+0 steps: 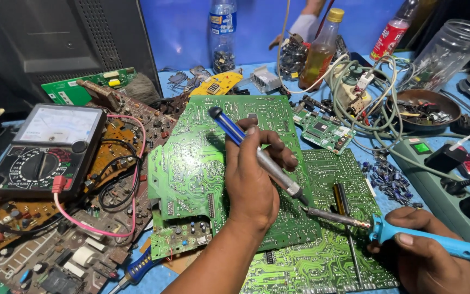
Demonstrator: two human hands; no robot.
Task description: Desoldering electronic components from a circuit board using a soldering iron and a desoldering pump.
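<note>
Gripping a blue-and-silver desoldering pump (257, 155), the left hand (254, 182) wraps its fingers around the barrel over the large green circuit board (191, 163); the right hand (428, 256) clasps a blue-handled soldering iron (409, 235). Both tools look light, rigid, best held mid-body.

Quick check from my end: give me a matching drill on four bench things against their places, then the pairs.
Things:
1. desoldering pump
2. soldering iron
3. multimeter
4. power strip

Places:
A. far left, on the brown boards
B. in the right hand, tip on the green board
C. right edge of the bench
D. in the left hand, nozzle by the iron's tip

Pairs: 1-D, 2-B, 3-A, 4-C
</note>
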